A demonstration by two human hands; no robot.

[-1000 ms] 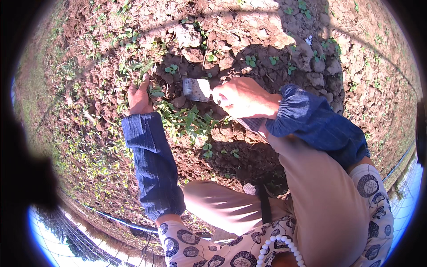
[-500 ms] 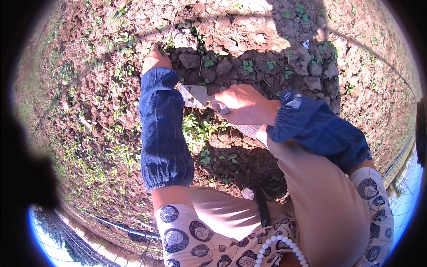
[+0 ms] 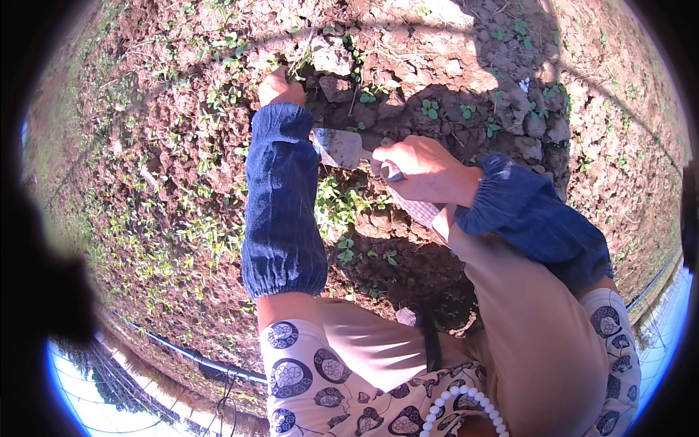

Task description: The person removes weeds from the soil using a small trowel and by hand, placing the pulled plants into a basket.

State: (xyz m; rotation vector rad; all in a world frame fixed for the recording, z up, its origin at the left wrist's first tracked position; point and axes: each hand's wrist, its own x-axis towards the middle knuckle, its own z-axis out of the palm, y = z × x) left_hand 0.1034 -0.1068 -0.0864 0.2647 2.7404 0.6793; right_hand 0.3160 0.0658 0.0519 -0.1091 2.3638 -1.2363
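Note:
My left hand [image 3: 281, 89] is down at the soil at the upper left of centre, its fingers curled and closed. Green weed leaves [image 3: 297, 67] stand right beside the fingertips; what the fingers hold is hidden. In my right hand [image 3: 422, 169] is a short-handled trowel, gripped by its handle. The flat grey trowel blade [image 3: 338, 148] points left, just above the dark soil, with its tip close to my left sleeve. Small green seedlings [image 3: 430, 109] grow in the shaded ground beyond my right hand.
A pale clod [image 3: 330, 55] lies beside my left hand. Thicker weeds [image 3: 335, 207] grow below the blade. More small weeds [image 3: 182, 240] cover the ground to the left. My bent knee [image 3: 473, 240] is under my right forearm. A blue hose-like line [image 3: 196, 358] crosses behind.
The whole view has shifted, so the ground appears farther right. Both hands stay in about the same places over the soil, and the trowel blade has hardly moved.

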